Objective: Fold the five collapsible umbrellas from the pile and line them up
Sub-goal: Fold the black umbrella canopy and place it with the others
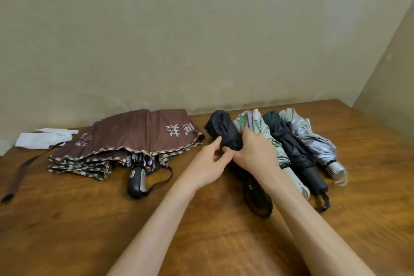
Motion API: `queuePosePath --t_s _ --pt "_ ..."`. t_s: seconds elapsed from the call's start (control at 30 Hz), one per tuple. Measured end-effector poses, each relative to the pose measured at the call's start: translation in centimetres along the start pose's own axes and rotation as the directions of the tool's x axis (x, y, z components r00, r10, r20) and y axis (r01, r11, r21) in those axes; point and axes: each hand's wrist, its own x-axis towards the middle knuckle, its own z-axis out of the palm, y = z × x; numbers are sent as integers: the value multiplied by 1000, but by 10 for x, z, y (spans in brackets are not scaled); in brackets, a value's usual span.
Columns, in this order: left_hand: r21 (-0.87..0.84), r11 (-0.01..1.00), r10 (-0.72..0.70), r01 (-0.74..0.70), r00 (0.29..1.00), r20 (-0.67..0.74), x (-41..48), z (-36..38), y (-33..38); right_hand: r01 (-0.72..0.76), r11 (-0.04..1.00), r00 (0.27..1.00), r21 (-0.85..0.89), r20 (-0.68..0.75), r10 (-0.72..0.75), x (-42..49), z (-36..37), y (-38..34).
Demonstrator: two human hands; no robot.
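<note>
A rolled black umbrella (221,129) lies on the wooden table (67,219) at the left end of a row. My right hand (257,152) grips its middle from above, and my left hand (209,163) pinches it at the same spot, fingers curled. To its right lie a floral green-and-white umbrella (257,123), a dark green and black umbrella (291,148) and a silver umbrella (313,139), side by side. A brown umbrella (134,136) with white characters lies loose and unfolded at the left, its black handle (136,182) toward me.
White paper or cloth (42,140) lies at the table's far left corner. A brown strap (20,172) trails from the brown umbrella toward the left edge. A beige wall (201,40) stands right behind the table.
</note>
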Motion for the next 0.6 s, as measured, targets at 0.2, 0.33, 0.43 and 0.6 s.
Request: queuePosePath --t_s 0.2,0.33,0.43,0.6 --pt "-72 996 51 -46 996 73 4 20 -5 264 947 954 186 -193 -228 -4 -19 20" --pt "119 987 101 -104 994 32 3 39 -6 216 949 942 231 -304 -140 2 -27 44" --pt "197 973 134 -123 990 -41 9 54 -1 181 949 945 258 -313 -96 4 -33 59" --pt "202 972 122 -122 992 12 27 56 9 199 956 958 215 -249 -144 7 -36 58"
